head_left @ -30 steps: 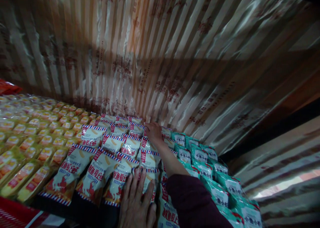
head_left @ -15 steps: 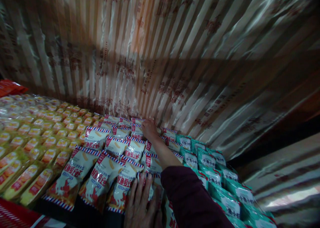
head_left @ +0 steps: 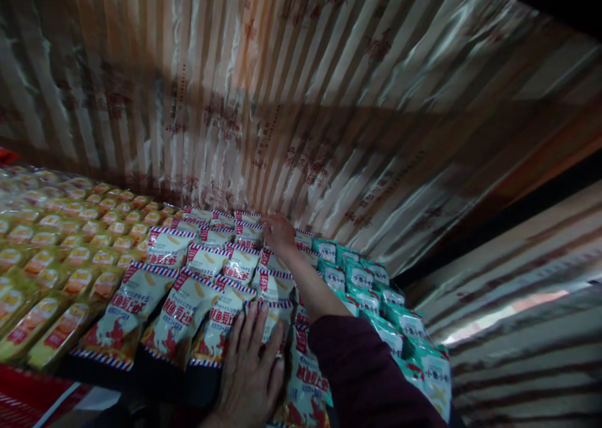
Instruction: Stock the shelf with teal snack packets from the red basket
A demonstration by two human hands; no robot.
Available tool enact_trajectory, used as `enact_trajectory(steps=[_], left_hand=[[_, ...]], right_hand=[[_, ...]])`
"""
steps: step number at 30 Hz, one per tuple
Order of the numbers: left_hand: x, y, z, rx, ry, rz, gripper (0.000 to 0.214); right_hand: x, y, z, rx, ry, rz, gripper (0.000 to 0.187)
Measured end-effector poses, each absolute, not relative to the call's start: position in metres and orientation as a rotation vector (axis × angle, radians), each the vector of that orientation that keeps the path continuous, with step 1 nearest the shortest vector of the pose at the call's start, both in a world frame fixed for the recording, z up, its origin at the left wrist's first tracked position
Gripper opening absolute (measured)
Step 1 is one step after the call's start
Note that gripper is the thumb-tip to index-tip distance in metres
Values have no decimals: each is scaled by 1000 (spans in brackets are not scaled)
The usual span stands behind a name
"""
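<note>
My left hand (head_left: 254,365) lies palm down with its fingers spread on the front white snack bags, which have red lettering and striped blue-and-red edges. One such snack bag (head_left: 223,321) is beside its fingertips; another (head_left: 305,378) leans just right of its thumb. Reaching across the rows, my right hand (head_left: 281,235) is at the back, its fingers curled at the edge of a white snack bag (head_left: 248,234). The fingertips are partly hidden there. The dark sleeve (head_left: 367,371) of that arm covers some bags beneath it.
Yellow wrapped snacks (head_left: 75,252) fill the left side in rows. Green snack bags (head_left: 362,277) stand in rows to the right. Wrinkled printed plastic sheeting (head_left: 226,102) hangs behind them. A dark bar (head_left: 508,227) slants along the right. Red material (head_left: 32,396) shows at bottom left.
The view has shifted, so the bags appear further left and slightly higher. My left hand shows more fully, still flat on the front bags. My right hand stays at the back row.
</note>
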State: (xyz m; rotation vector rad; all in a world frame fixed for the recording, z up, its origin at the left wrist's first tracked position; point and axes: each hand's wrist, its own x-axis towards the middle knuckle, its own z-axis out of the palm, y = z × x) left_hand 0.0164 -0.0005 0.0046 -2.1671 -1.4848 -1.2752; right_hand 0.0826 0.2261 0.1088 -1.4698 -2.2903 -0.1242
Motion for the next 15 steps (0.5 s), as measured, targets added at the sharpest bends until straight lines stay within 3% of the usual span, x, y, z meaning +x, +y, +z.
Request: enact_trajectory(steps=[8, 15], left_hand=[[17, -16, 6, -2163, -1360, -1321, 43], [23, -60, -11, -2340, -1229, -1034, 58]], right_hand=[[149, 111, 124, -1227, -1875, -244, 31], [192, -30, 54, -1385, -1671, -252, 33]])
